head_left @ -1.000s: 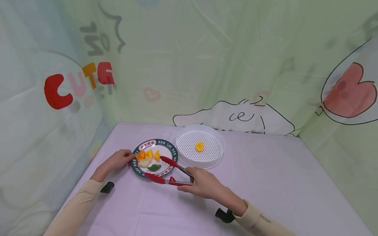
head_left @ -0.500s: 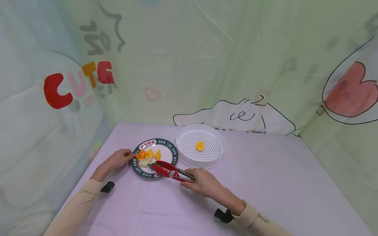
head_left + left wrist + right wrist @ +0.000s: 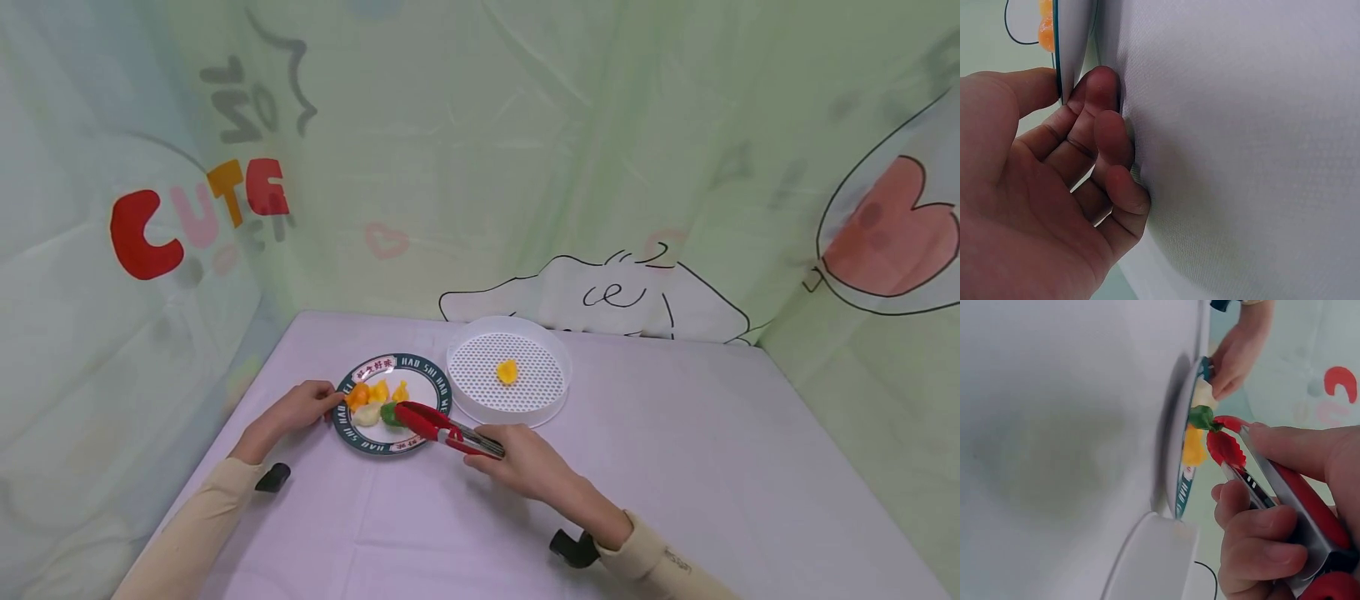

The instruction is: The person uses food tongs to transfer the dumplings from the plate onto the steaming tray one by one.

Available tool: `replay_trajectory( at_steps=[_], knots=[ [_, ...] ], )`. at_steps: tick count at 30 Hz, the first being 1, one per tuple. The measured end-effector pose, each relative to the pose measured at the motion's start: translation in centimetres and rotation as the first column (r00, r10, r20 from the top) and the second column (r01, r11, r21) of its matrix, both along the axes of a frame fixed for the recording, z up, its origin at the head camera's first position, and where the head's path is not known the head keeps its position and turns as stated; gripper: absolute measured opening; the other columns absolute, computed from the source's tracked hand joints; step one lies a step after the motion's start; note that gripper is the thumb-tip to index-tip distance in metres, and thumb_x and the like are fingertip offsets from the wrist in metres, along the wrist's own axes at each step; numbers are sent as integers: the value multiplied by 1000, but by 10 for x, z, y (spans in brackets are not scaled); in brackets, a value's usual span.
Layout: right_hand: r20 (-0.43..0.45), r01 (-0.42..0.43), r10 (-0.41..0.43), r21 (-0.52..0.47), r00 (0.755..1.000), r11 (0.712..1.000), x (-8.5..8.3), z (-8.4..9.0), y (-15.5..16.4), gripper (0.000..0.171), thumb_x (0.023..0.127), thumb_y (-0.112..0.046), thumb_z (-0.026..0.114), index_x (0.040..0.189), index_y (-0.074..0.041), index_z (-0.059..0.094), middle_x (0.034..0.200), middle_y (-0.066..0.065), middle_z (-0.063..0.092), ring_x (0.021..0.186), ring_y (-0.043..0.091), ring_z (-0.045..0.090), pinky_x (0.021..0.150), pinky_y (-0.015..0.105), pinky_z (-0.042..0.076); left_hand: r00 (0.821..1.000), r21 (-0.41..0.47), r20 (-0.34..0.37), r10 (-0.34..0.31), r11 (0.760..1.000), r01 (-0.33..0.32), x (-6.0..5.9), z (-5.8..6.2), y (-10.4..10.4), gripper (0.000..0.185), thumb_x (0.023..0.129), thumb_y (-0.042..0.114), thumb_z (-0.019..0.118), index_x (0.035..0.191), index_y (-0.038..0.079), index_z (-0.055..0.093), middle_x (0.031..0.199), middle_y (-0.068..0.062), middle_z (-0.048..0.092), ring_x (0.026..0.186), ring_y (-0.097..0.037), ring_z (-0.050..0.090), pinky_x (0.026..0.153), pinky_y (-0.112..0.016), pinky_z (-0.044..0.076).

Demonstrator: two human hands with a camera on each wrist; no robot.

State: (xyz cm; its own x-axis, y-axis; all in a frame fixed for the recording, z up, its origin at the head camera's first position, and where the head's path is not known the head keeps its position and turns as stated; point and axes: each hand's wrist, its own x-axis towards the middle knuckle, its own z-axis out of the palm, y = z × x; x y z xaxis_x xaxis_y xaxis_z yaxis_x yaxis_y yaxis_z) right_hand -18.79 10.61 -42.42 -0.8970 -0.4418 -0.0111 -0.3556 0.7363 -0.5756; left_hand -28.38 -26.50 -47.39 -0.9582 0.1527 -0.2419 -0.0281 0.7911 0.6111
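Lilac tablecloth point(image 3: 712, 467), hands point(image 3: 521, 461) holding plate point(image 3: 423, 385), tongs point(image 3: 438, 427)

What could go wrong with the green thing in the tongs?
It might slip: the red tongs seem to grip the green piece only near one end. Their tips might also bump the yellow piece close by on the plate. And the left hand pinches the plate's edge, so pulling up there could tip the food sideways.

I read "HAO SHI HAO WEI" point(image 3: 426, 368) plus Chinese characters point(image 3: 375, 367) on the plate point(image 3: 375, 447), "CUTE" point(image 3: 227, 188) on the curtain point(image 3: 465, 167); the right sleeve's point(image 3: 647, 546) lettering point(image 3: 677, 562) blurs.
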Motion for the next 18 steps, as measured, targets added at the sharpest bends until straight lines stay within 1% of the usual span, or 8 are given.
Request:
replay_trajectory(
  at_steps=[5,7,9,11,12,14,16,18],
  knots=[
    [-22,20,-21,-37,1000,999,-2,5,9,30,88,-31,77,111,-13,72,90,-3,68,74,12,56,60,23,47,1000,-7,6,11,1000,-11,-2,-2,-1,27,104,31,53,96,7,62,79,-6,57,77,-19,52,67,-28,40],
    [-18,40,-41,-50,999,998,-3,6,13,32,88,-31,77,114,-14,72,96,-2,69,78,12,57,62,23,50,1000,-5,9,16,1000,-16,-2,-3,-1,27,104,31,53,96,7,62,79,-6,57,78,-19,52,68,-28,40],
    [-11,70,-71,-65,997,995,-4,9,18,36,88,-31,77,119,-15,71,103,-1,70,85,13,59,67,25,53,1000,-3,4,9,1000,-9,-2,-3,-1,27,104,30,53,95,6,62,79,-7,57,78,-20,52,68,-29,40],
    [-5,116,-117,-81,993,990,-7,12,24,42,88,-30,78,126,-15,69,114,1,69,94,16,60,72,27,55,1000,-4,2,8,1000,-8,-2,-3,-1,27,104,30,53,95,6,62,79,-7,58,78,-20,52,68,-29,40],
    [3,141,-141,-89,990,986,-8,14,28,45,88,-30,77,129,-14,68,118,3,68,97,18,60,72,28,56,1000,-4,2,11,1000,-11,-2,-4,-2,27,104,31,53,95,6,62,79,-6,58,78,-20,52,68,-29,40],
    [7,186,-186,-87,982,979,-11,18,36,48,89,-31,76,133,-12,65,121,7,68,97,21,59,70,28,54,1000,-8,0,12,1000,-12,-3,-5,-2,27,104,30,53,96,6,62,80,-6,58,78,-20,52,68,-29,40],
    [6,222,-222,-76,975,972,-15,21,46,51,91,-31,74,135,-8,63,122,11,67,95,21,58,65,27,51,1000,-8,4,19,1000,-19,-4,-5,-2,26,104,30,53,96,7,62,80,-6,58,78,-20,52,68,-29,40],
    [-4,244,-245,-64,970,968,-18,22,56,53,92,-32,72,136,-4,61,118,13,67,88,21,56,59,26,46,1000,-9,5,13,1000,-13,-4,-6,-2,27,104,30,53,96,6,62,80,-6,58,78,-20,52,68,-29,40]
  ],
)
